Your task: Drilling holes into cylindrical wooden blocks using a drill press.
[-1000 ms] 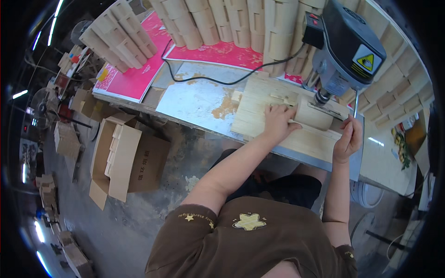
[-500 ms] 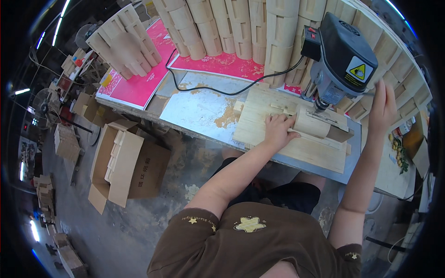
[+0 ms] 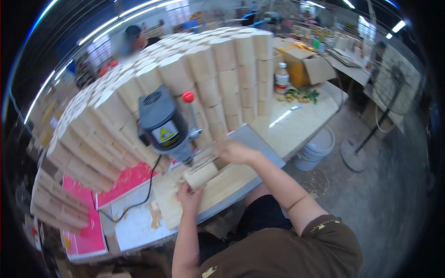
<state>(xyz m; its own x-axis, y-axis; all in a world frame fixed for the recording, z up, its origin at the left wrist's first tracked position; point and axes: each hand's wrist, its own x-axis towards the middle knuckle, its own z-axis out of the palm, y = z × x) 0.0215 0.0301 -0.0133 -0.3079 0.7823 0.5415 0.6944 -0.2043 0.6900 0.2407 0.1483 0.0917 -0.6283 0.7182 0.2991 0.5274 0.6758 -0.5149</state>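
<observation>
A rounded pale wooden block (image 3: 201, 176) with a slot in its top lies on a flat wooden board (image 3: 227, 183) under the drill press (image 3: 162, 123). My left hand (image 3: 189, 198) is closed at the block's left end, thumb and fingers against it. At the right end of the block is my right hand (image 3: 234, 152), smeared by motion, so its grip does not show. The drill chuck (image 3: 187, 161) hangs close over the block's back edge. Behind the hands, the press lever's red ball knob (image 3: 187, 96) stands raised.
Tall stacks of similar wooden pieces (image 3: 199, 65) wall in the back and left. A black cable (image 3: 149, 185) loops over the bench. To the right are a bottle (image 3: 282, 78), leafy fruit (image 3: 296, 95), an open carton (image 3: 301, 62), a white bucket (image 3: 316, 148) and a standing fan (image 3: 391, 88).
My right hand has come down from beside the drill head to the block's right end. The left hand remains at the block's left end. The view has swung to the right.
</observation>
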